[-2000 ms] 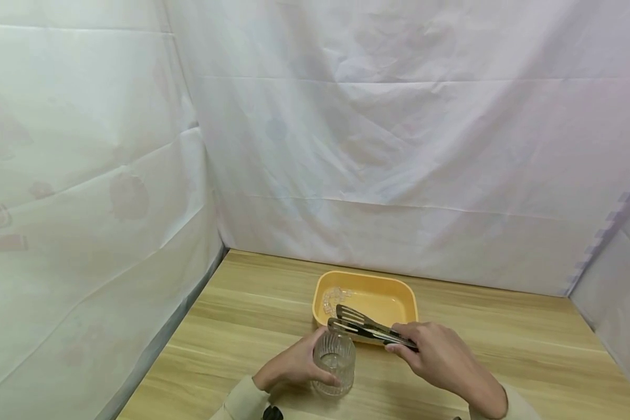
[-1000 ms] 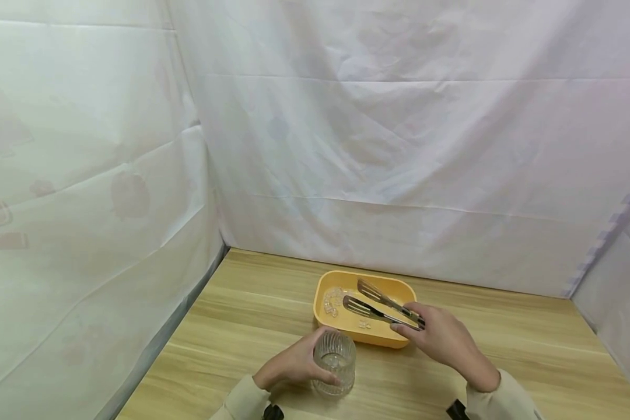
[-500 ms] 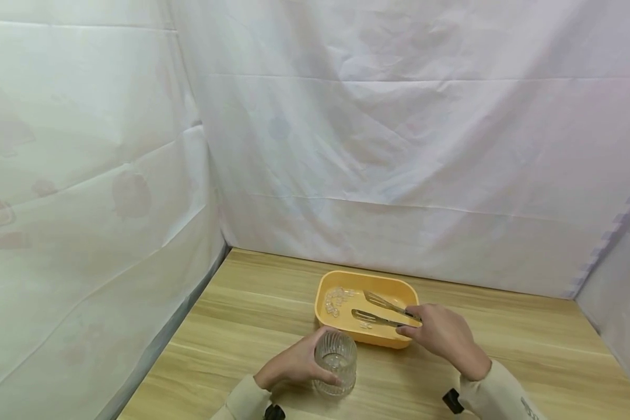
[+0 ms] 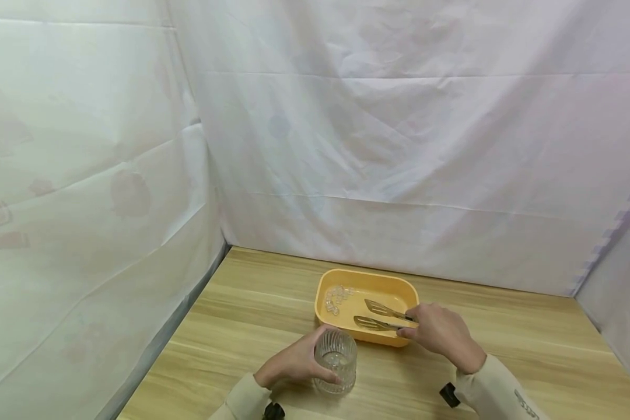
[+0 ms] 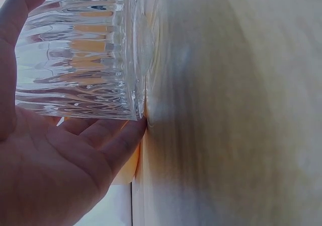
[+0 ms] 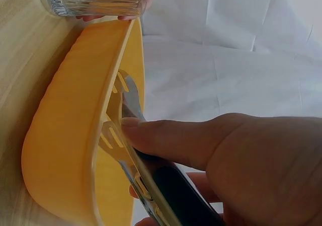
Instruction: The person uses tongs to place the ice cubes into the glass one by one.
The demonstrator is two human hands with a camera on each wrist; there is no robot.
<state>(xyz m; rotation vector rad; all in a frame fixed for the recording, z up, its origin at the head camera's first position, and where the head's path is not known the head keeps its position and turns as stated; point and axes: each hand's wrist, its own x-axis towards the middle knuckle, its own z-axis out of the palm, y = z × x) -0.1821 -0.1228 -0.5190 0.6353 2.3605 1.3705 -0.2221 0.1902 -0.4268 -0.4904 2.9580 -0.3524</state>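
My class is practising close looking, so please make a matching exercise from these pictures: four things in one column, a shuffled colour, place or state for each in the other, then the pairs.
Things
1. Ribbed glass
2. Tongs
3. Tray
4. Clear pieces

Descriptions
A. Held in the right grip, arms spread apart
B. Clustered toward the tray's left end, head view
C. Held in the left grip
D. Yellow, with rounded corners

Pairs: 1-C, 2-A, 3-D, 4-B
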